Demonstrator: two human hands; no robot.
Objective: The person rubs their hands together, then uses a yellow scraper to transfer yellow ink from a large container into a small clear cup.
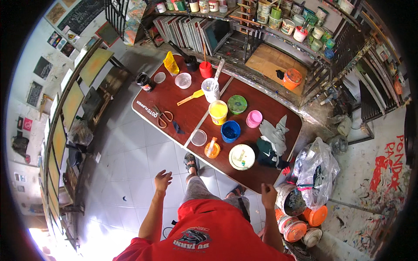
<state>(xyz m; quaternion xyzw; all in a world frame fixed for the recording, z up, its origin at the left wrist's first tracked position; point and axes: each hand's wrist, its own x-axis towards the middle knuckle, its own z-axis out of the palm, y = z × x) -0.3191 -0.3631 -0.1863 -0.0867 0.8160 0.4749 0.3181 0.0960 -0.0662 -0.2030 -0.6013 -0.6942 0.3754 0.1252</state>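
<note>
My left hand (162, 179) hangs in the air left of the table (143, 102), fingers apart and empty. My right hand (268, 191) is beside the table's near right edge, loosely bent, holding nothing I can see. Closest to it are a white lid or tub (241, 157) and crumpled cloths (276, 138). Across the tabletop are blue (230, 132), yellow (217, 114), pink (254, 118), green (237, 104), orange (212, 151), white (210, 93) and red (205, 71) paint containers, scissors (163, 119), a yellow-handled brush (190, 98), several clear lids and a black jar (144, 81).
Paint-splattered shelves (278, 32) with several cans and upright screen frames (187, 35) stand behind the table. A long rack of sloped boards (74, 104) runs along the left. Buckets (294, 228) and a plastic bag (315, 174) crowd the right. Tiled floor (122, 165) lies underfoot.
</note>
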